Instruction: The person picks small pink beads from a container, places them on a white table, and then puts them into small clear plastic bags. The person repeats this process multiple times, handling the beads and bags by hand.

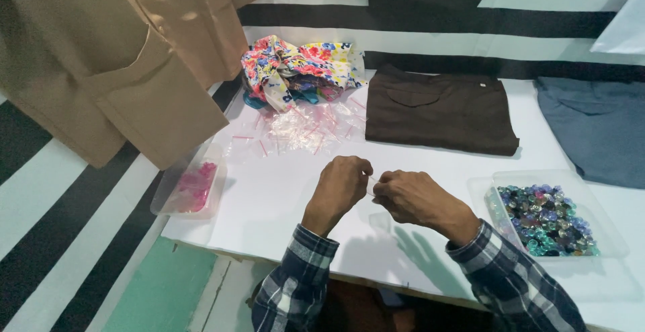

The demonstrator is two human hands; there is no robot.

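Note:
Over the white table (269, 197) my left hand (339, 187) and my right hand (411, 197) meet, fingertips pinched together on a small clear plastic bag (371, 183) held between them. Most of the bag is hidden by my fingers. Both wrists wear plaid sleeves. A heap of small clear zip bags with pink strips (302, 127) lies beyond my hands. To my right sits a clear tray (598, 221) of blue, green and purple glass beads (545, 219).
A clear tray with pink pieces (191, 187) sits at the table's left edge. A floral cloth bundle (299, 70), a folded brown garment (440, 110) and a blue-grey garment (598, 127) lie at the back. Tan clothing (121, 56) hangs at the left.

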